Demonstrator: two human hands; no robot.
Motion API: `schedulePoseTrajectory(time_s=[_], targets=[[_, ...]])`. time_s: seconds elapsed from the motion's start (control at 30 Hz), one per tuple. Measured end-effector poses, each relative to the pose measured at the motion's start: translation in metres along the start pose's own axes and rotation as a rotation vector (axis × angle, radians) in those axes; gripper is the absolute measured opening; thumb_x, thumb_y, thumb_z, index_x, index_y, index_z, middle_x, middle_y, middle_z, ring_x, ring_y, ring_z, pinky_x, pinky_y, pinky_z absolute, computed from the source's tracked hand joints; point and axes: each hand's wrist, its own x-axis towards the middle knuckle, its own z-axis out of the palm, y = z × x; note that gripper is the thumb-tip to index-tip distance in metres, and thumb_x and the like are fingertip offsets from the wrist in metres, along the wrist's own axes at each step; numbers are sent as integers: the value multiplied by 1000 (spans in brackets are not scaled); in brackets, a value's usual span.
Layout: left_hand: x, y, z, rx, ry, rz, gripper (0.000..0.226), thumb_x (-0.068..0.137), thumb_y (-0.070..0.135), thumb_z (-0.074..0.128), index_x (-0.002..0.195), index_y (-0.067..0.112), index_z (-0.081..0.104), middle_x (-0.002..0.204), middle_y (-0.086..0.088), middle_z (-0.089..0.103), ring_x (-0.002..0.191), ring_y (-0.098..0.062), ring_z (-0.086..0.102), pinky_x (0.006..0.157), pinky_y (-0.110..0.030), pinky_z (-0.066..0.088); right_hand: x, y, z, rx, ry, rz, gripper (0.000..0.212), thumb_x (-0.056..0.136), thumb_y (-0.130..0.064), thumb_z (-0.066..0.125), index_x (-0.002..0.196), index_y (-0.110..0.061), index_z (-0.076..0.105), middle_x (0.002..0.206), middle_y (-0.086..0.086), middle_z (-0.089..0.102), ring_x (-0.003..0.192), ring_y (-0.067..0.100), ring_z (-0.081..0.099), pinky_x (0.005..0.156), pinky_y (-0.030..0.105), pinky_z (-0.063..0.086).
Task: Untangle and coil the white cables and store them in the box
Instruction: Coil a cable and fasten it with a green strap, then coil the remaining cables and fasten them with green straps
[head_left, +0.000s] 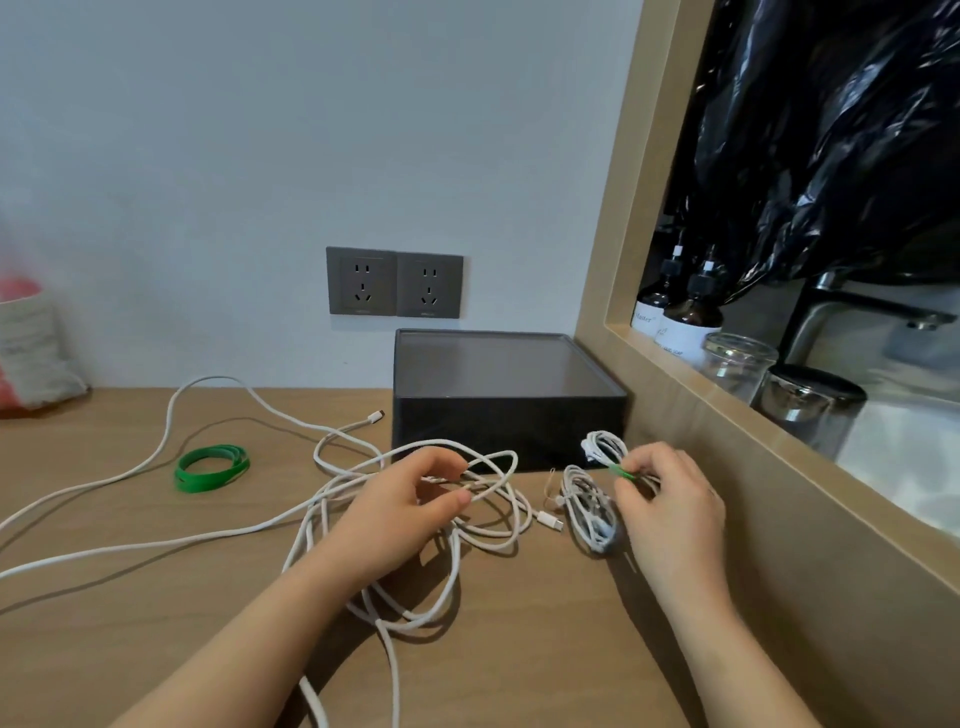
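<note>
- Wooden tabletop (156, 597), light brown, against a pale wall.
- Dark grey square box (509, 415), open top, sits at the back of the table by the wooden frame on the right; nothing visible inside it.
- Loose tangle of long white cables (447, 551) spread over the table centre, in front of the box; strands trail off to the left edge and the bottom edge.
- One white plug end (375, 415) lies just left of the box; another white connector (550, 521) lies between the tangle and the small bundle.
- Left hand (400, 514) over the tangle, thumb and forefinger curled around a strand, pinch nearly closed; actual contact hard to tell.
- Right hand (670, 504) right of the tangle, fingertips pinched on a thin green tie (621, 470) at the small coiled white cable bundle (592, 499).
- Bundle is on the table just in front of the box's right corner, not in the box.
- Green flat straps (212, 467), looped, lie on the table left of the tangle, apart from both hands.
- Two grey wall sockets (395, 283) above the box.
- Brown pump bottles (685, 312) and clear glass jars (779, 384) on the ledge at right.
</note>
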Motion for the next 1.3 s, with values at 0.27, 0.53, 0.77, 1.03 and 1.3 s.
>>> schedulePoseTrajectory(time_s=[0.27,0.53,0.77,1.03,1.3], targets=[[-4,10,10,186,-52,-11,18,92,32,57,109,35,53,104,15,59,90,1,59,66,-8,46,-2,20,13,-338,-330,17,32,87,3,45,111,-8,64,117,5,60,111,22,49,90,30,36],[-10,14,9,299,-117,4,30,89,38,60,118,36,51,118,15,53,107,-2,52,81,-9,41,-7,16,13,-440,-408,51,41,101,-28,28,140,-28,41,145,-8,42,140,13,23,113,32,17],[-19,16,11,268,-50,6,43,92,36,56,132,32,41,127,15,48,106,2,48,89,-13,41,-17,-3,13,-451,-438,-8,54,100,-43,23,150,-32,7,159,-4,0,145,20,-12,116,39,-1],[-31,3,-26,252,233,-83,16,96,20,48,99,32,58,94,13,63,86,-1,59,78,-23,51,-28,-76,28,146,-627,-144,32,97,-30,44,127,-34,53,124,-21,50,123,0,39,109,31,31],[-22,-53,-79,673,402,-244,27,90,15,46,107,26,63,115,0,61,105,-18,54,90,-32,45,-26,-84,75,-207,-887,-282,44,90,-46,51,133,-40,44,147,-16,33,137,10,25,113,38,17]])
